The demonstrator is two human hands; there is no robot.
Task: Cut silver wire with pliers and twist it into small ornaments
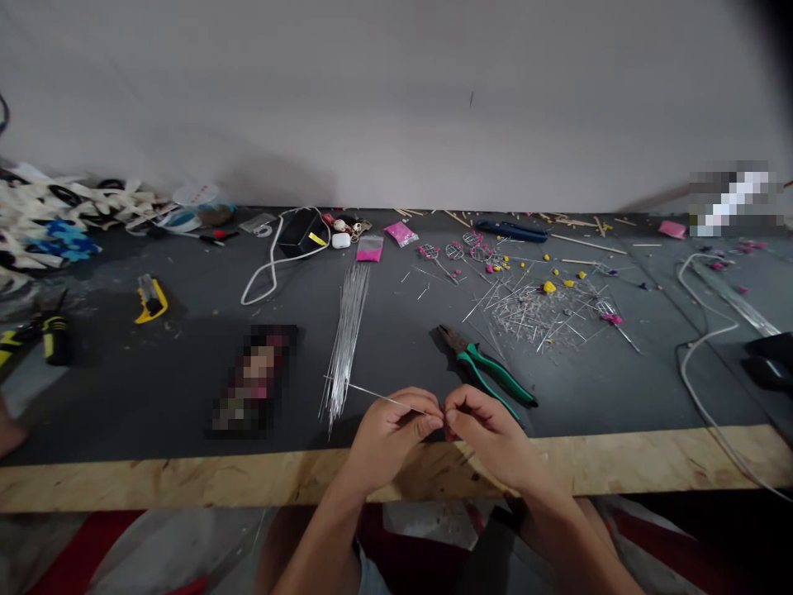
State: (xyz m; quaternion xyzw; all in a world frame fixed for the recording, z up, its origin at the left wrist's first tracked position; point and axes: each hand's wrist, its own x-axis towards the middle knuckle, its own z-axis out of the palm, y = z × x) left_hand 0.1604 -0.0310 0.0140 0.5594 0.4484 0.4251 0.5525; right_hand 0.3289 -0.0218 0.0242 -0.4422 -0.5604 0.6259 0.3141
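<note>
One thin wire [372,392] in both hands [387,434] [492,434], free end leftward

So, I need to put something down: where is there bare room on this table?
Bare patches: between the wire bundle and the pliers, beyond the held wire; below the yellow knife, down to the wooden edge; and between the pliers and the right white cable. Crowded: the wire scraps beyond the pliers, and the pale strips at far left.
</note>
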